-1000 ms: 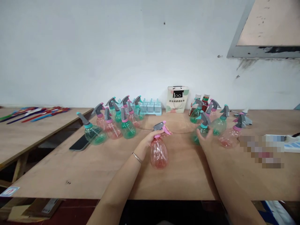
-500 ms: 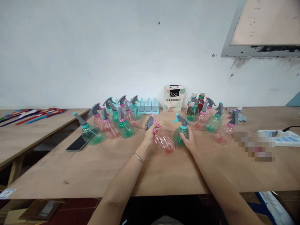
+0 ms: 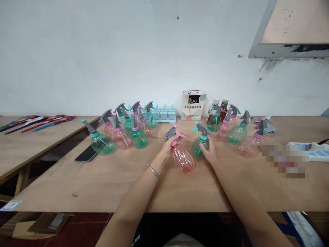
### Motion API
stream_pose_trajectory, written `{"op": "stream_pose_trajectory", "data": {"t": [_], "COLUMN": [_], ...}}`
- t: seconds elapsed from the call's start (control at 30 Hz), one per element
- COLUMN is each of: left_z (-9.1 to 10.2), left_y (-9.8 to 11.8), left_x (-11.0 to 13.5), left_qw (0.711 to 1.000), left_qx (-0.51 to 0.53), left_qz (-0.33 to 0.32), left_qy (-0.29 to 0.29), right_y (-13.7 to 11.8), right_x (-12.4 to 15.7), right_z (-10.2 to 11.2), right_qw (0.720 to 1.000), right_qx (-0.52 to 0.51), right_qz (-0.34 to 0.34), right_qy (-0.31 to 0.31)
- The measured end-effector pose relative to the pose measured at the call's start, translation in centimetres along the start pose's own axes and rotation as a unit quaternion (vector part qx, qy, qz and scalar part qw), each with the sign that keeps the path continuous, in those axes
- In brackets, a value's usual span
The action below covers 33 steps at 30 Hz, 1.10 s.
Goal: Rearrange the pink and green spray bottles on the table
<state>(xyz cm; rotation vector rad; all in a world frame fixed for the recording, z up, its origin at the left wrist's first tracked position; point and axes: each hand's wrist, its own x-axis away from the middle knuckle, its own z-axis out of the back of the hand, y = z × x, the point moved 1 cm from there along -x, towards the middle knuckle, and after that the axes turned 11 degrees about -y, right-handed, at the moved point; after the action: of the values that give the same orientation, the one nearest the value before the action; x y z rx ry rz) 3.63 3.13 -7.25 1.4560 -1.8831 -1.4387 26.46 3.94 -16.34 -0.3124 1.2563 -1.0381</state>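
My left hand [image 3: 167, 145] grips the neck of a pink spray bottle [image 3: 183, 159] with a grey and pink trigger head, tilted so its body leans right. Beside it stands a green spray bottle [image 3: 198, 147] with a grey and teal head, and my right hand [image 3: 209, 151] is wrapped round its right side. Both bottles sit close together at the middle of the wooden table [image 3: 102, 185]. A thin bracelet is on my left wrist.
A cluster of pink and green spray bottles [image 3: 128, 132] stands at the left, another cluster [image 3: 231, 128] at the right. A dark phone [image 3: 86, 153] lies left. A blue ice tray [image 3: 164, 115] and a small paper bag [image 3: 194, 105] stand by the wall. Coloured sticks [image 3: 38, 122] lie on a second table.
My right hand took a green bottle from the right cluster and brought it left to the middle. My left hand tipped the pink bottle to the right beside it.
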Motion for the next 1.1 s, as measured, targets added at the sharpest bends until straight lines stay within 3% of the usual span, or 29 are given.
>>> {"op": "stream_pose_trajectory", "data": {"t": [0.2, 0.43, 0.6, 0.87, 1.0, 1.1], "left_z": [0.7, 1.0, 1.5, 0.9, 1.0, 1.8], "left_y": [0.2, 1.1, 1.0, 1.7, 1.9, 2.5], "left_x": [0.1, -0.1, -0.2, 0.1, 0.3, 0.1], "left_qw": [0.999, 0.998, 0.995, 0.996, 0.982, 0.956], "left_qx": [-0.028, -0.033, -0.073, -0.076, -0.154, -0.244], "left_qz": [-0.008, -0.008, -0.048, -0.038, -0.072, -0.117], "left_qy": [0.032, -0.045, 0.042, 0.036, 0.078, 0.114], "right_y": [-0.2, -0.3, -0.3, -0.2, -0.1, -0.2], "right_x": [-0.1, -0.3, -0.3, -0.2, -0.2, -0.2], "right_z": [0.1, 0.2, 0.2, 0.3, 0.2, 0.2], "right_qw": [1.0, 1.0, 1.0, 1.0, 1.0, 1.0], "right_qx": [0.005, 0.009, 0.014, 0.015, 0.013, 0.011], "right_qz": [0.009, 0.007, 0.008, -0.004, -0.006, -0.006], "right_qy": [-0.008, -0.011, -0.009, -0.011, -0.011, -0.013]}}
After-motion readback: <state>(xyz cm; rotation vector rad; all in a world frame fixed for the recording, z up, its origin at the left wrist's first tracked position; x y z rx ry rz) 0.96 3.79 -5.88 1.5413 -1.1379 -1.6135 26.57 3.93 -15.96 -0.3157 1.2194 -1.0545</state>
